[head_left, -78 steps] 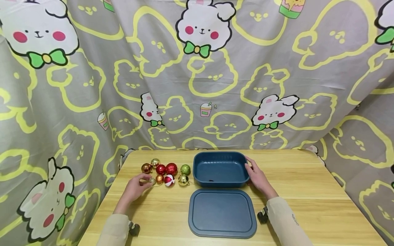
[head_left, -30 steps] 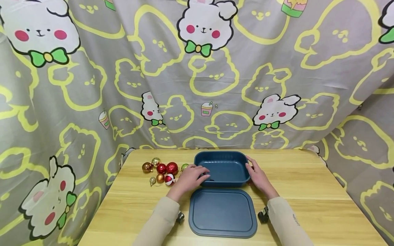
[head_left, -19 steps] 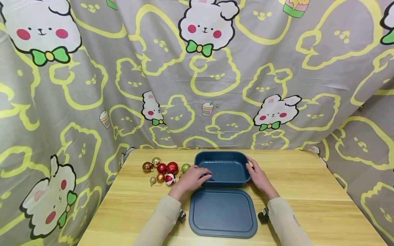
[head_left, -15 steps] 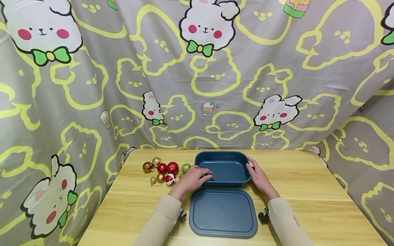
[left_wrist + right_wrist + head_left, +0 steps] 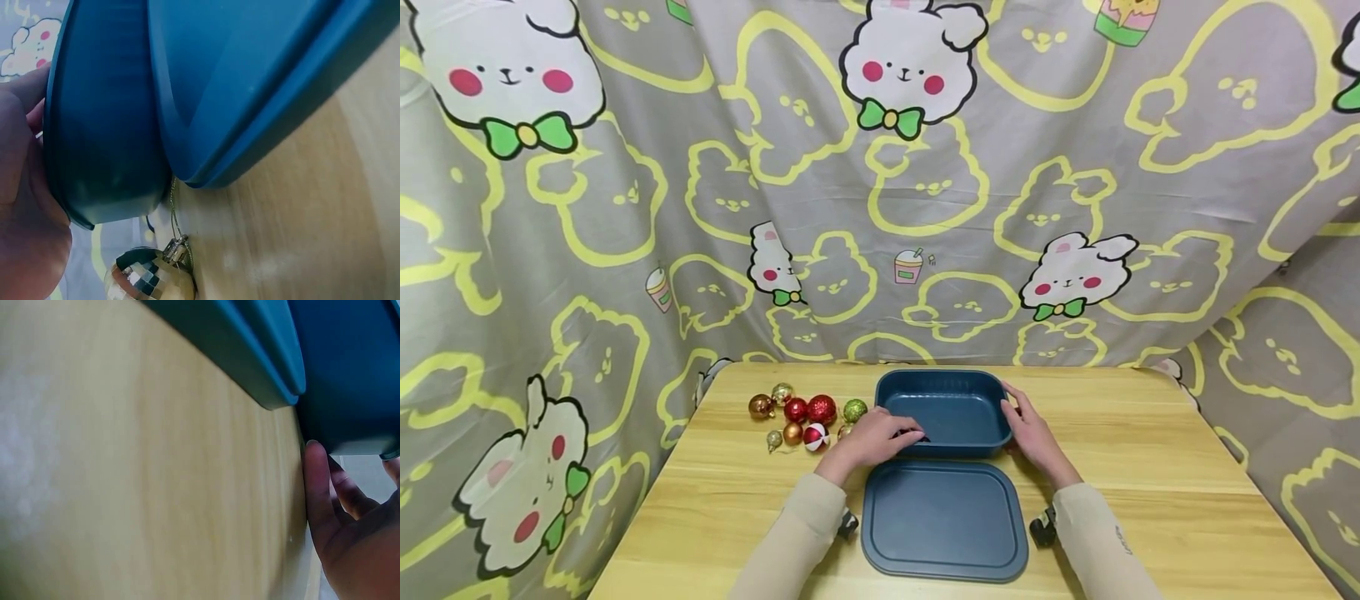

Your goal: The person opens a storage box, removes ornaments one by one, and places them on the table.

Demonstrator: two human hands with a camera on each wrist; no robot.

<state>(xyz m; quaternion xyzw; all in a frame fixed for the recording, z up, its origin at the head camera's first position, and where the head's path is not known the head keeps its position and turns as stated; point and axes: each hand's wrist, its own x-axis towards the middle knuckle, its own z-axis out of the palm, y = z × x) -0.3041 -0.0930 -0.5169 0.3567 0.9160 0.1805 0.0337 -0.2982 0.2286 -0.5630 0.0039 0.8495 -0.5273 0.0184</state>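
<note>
A dark blue rectangular plastic box (image 5: pixel 947 450) stands uncovered near the back of the table. My left hand (image 5: pixel 872 437) reaches over its front-left corner, the fingers inside and partly hidden. By the left thumb, inside the front wall, is a small dark item (image 5: pixel 924 438); I cannot tell what it is. In the left wrist view the left hand (image 5: pixel 28 187) lies at the box's rim. My right hand (image 5: pixel 1030 425) touches the box's right end with extended fingers. The right wrist view shows a finger (image 5: pixel 317 472) of that hand straight along the tabletop, its tip at the wall.
The matching blue lid (image 5: pixel 943 521) lies flat just in front of the box. Several Christmas baubles sit to its left, including a large red one (image 5: pixel 822 409), a green one (image 5: pixel 854 410) and a striped red-and-white one (image 5: pixel 816 437). A gold mirrored bauble (image 5: pixel 150 278) lies by the box.
From the small gold bauble, which now lies on the table, my left hand has moved right to the box. Lately its thumb shifts slightly right and down. The right hand stays in place.
</note>
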